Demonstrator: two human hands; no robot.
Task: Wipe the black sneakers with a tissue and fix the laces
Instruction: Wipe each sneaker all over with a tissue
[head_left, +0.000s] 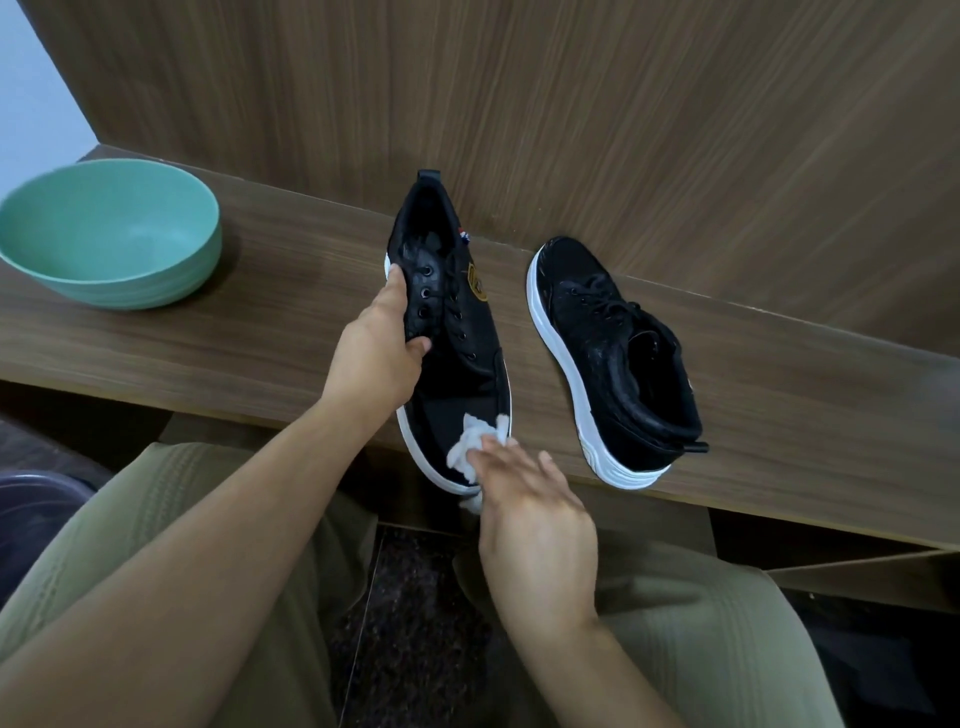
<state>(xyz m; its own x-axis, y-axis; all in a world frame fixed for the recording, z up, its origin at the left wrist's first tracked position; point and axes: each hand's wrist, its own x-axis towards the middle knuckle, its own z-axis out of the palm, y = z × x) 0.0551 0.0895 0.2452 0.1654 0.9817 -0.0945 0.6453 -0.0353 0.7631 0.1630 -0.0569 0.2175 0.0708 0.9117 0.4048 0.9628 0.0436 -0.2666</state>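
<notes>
**Tissue on the toe of the held sneaker**

The left hand (376, 358) grips one black sneaker (457, 332) by its side, thumb curled over the upper near the eyelets, the other fingers hidden behind the shoe. The sneaker's toe points toward the person and hangs past the front edge of the wooden surface (291, 291); its heel is up near the wood panel (571, 104) behind. The right hand (535, 514) presses a crumpled white tissue (475, 447) onto the toe with fingers nearly straight — part of the tissue is covered by the hand, and a scrap shows below the sole. The laces look loose, though black on black makes them hard to read.

The second sneaker (618, 358) lies apart to the right on the surface, toe away from the person. A green bowl (111, 234) sits well to the left — its rim cut by the frame edge. Olive trousers (171, 519) fill the foreground.
</notes>
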